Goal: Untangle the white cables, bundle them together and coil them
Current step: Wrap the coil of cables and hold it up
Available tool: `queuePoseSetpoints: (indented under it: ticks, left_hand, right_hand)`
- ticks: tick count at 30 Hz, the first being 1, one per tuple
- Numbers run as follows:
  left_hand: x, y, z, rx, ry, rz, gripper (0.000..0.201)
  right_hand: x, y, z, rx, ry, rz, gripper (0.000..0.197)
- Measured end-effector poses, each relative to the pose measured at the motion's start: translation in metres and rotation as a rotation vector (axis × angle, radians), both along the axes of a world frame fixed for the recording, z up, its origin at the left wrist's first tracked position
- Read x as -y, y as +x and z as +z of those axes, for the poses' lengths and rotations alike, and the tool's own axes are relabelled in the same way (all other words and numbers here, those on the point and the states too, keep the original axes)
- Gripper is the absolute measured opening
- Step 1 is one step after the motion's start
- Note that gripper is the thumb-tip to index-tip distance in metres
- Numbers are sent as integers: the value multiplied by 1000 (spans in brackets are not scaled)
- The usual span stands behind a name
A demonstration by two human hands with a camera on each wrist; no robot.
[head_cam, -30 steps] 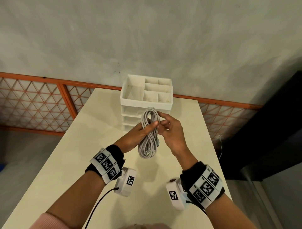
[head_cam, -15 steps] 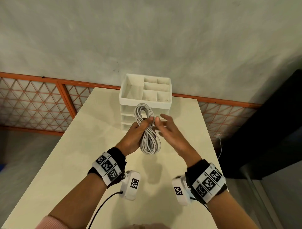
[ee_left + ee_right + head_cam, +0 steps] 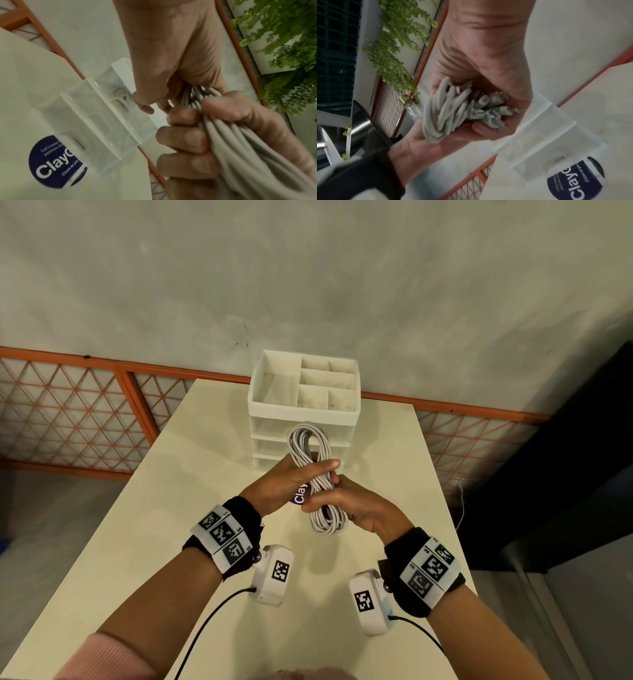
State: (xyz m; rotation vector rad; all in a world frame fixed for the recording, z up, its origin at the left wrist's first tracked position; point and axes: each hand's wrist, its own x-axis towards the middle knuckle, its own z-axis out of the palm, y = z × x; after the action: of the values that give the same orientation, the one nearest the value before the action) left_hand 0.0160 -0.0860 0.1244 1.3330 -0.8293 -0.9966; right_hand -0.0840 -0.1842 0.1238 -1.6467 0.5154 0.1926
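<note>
The white cables point(image 3: 313, 474), already gathered into a long multi-strand coil, are held in the air above the worktop point(image 3: 191, 508), just in front of the white drawer organiser point(image 3: 303, 405). The left hand point(image 3: 291, 484) is closed round the coil's middle, its index finger laid across the strands; the right hand point(image 3: 356, 508) is closed round the same waist just below, so both hands are clamped on the bundle and touch each other.

The chief risk is judged to be the coil springing open: if either grip is eased before the waist is secured, the stiff loops could fan out and slip over one another again. In the right wrist view the plug ends point(image 3: 494, 106) are seen bunched loose in the palm; these could be dropped out and a turn dragged off by their weight. The lower loops hang free and could catch on the organiser.

A dark blue round sticker point(image 3: 56, 162) on the worktop is lettered "Clay…" in large white type; smaller lines, partly hidden, read "Let's keep…" and "Clean as you…".
</note>
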Motion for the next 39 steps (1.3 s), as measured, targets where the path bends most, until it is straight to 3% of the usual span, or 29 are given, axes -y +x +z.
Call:
queuePoseSetpoints:
  ticks: [4, 8, 11, 14, 16, 18, 23, 28, 32, 34, 39]
  left_hand:
    - [3, -2, -7, 40, 33, 22, 25]
    - [7, 1, -17, -55, 72, 94, 32]
    - [11, 1, -20, -301, -25, 101, 26]
    - [14, 7, -23, -681, -252, 160, 51]
    - [16, 10, -22, -771, -283, 190, 37]
    - [21, 13, -23, -808, -211, 267, 5]
    - [42, 20, -31, -899, -43, 539, 37]
    - [61, 23, -51, -1001, -3, 812, 33]
    - [70, 31, -67, -1007, 120, 697, 38]
    - [78, 36, -70, -995, 155, 635, 40]
    - [101, 39, -80, -994, 250, 668, 42]
  right_hand:
    - [-2, -1, -11, 5, 104, 7, 45]
    - [-3, 0, -16, 15, 80, -54, 9]
    - [-3, 4, -18, -29, 37, -92, 15]
    - [0, 6, -22, -104, 37, -47, 26]
    - [3, 6, -25, -133, 52, -3, 28]
    - [6, 6, -29, -143, 61, 29, 30]
    - [6, 11, -35, -74, -93, 13, 17]
    - [11, 16, -53, -76, -427, -10, 14]
    - [23, 19, -65, -120, -629, 63, 20]
    - [29, 22, -70, -98, -626, 57, 18]
    - [43, 25, -82, -107, -692, 120, 13]
